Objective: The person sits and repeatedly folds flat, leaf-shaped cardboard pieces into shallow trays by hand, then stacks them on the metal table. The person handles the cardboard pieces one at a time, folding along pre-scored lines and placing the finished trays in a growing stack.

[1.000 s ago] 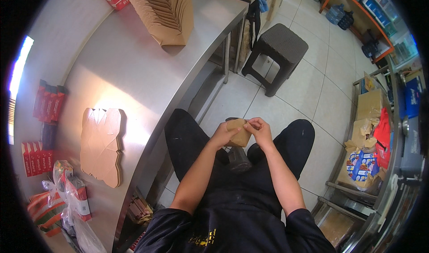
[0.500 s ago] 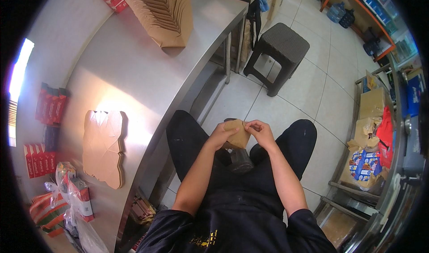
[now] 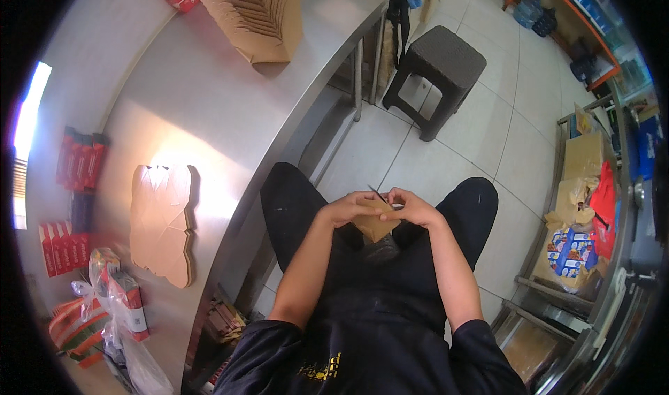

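Between my knees, both hands work on a small brown cardboard box, partly folded. My left hand grips its left side, fingers over the top edge. On the opposite side, my right hand pinches the box's upper edge with thumb and fingers. One thin flap of the box sticks up between the hands; part of the box is hidden behind the fingers. To my left on the metal table lies a stack of flat cardboard blanks. Farther along stands a long row of nested, folded cardboard boxes.
Red-and-white packs and a clear plastic bag line the table's left side. A dark plastic stool stands on the tiled floor ahead. On the right, a low rack holds a carton and wrappings.
The box has tilted and one of its flaps now stands up. My right hand has closed in over its edge, and my left hand has shifted slightly along the top.
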{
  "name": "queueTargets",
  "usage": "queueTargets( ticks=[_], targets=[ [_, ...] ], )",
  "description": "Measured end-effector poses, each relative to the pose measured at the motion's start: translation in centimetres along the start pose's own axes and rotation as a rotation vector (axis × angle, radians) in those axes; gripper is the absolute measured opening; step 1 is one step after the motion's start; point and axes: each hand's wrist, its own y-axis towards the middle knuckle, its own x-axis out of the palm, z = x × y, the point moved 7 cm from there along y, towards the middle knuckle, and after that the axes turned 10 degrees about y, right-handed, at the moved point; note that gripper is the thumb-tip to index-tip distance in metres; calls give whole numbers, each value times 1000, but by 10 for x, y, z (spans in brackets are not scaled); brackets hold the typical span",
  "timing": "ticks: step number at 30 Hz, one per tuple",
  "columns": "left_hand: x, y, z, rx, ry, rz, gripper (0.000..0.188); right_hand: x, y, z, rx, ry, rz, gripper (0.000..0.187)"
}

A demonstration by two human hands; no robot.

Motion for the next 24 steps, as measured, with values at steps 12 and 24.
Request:
queueTargets(
  ticks=[12, 24],
  targets=[
    [-35, -11, 35, 395, 112, 642, 26, -18, 5, 5, 1, -23, 304, 69],
    [-23, 6, 9, 132, 45, 487, 38, -30, 4, -9, -305, 207, 492, 60]
  ],
)
